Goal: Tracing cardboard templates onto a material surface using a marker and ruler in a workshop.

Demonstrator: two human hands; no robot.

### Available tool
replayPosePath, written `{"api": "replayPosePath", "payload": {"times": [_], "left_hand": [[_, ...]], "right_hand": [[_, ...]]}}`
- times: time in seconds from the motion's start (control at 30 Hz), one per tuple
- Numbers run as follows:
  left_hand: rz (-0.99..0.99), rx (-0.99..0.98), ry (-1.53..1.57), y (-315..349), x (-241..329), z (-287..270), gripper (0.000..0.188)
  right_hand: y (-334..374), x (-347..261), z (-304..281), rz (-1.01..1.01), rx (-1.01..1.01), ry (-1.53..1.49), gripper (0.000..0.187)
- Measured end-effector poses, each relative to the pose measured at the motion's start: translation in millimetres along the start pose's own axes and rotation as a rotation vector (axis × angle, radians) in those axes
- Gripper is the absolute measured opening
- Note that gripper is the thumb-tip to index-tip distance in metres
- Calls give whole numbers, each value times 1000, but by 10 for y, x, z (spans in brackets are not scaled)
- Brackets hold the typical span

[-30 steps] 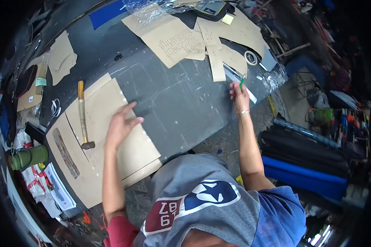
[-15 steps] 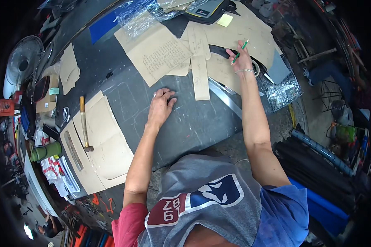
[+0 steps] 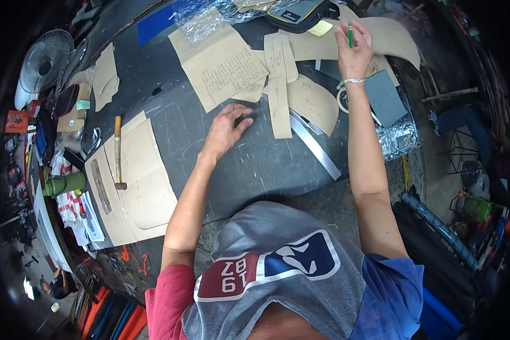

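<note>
My right hand (image 3: 356, 55) is at the far right of the table with a green pencil (image 3: 350, 35) in its fingers. It overlaps a long, curved brown paper pattern (image 3: 388, 38); whether the fingers also grip that sheet I cannot tell. My left hand (image 3: 228, 131) rests on the dark tabletop, fingers loosely apart and holding nothing. Just beyond it lies a brown sheet covered in handwriting (image 3: 224, 71). Between my hands are a narrow paper strip (image 3: 279, 102), a rounded paper pattern (image 3: 313, 102) and a metal ruler (image 3: 317, 150).
A hammer (image 3: 118, 153) and a worn flat bar (image 3: 101, 187) lie on large brown sheets (image 3: 144, 192) at the left. Clear plastic film (image 3: 201, 22) and a grey-black bag (image 3: 297, 14) sit at the back. A grey rectangular piece (image 3: 387, 97) lies by my right wrist.
My right hand has moved away from me with the pencil. The large curved pattern has shifted far and right, uncovering the rounded pattern and grey piece. My left hand has barely moved.
</note>
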State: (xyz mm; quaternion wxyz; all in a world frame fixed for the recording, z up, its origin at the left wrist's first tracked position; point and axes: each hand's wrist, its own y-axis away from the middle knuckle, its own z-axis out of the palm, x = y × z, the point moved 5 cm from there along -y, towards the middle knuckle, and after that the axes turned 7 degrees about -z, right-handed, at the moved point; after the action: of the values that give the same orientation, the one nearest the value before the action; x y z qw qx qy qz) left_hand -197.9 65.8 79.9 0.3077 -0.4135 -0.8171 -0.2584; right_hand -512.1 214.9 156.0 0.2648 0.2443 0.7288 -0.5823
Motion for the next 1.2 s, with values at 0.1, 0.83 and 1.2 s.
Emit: {"api": "replayPosePath", "payload": {"times": [0.1, 0.83, 1.2], "left_hand": [[66, 1, 20, -46, 110, -18, 30], [-488, 378, 1626, -450, -608, 188, 60], [-394, 83, 1521, -1383, -164, 255, 38]], "right_hand": [[329, 677, -297, 327, 157, -37, 30], [547, 1050, 106, 731, 262, -367, 16], [-86, -850, -720, -23, -228, -140, 27]]}}
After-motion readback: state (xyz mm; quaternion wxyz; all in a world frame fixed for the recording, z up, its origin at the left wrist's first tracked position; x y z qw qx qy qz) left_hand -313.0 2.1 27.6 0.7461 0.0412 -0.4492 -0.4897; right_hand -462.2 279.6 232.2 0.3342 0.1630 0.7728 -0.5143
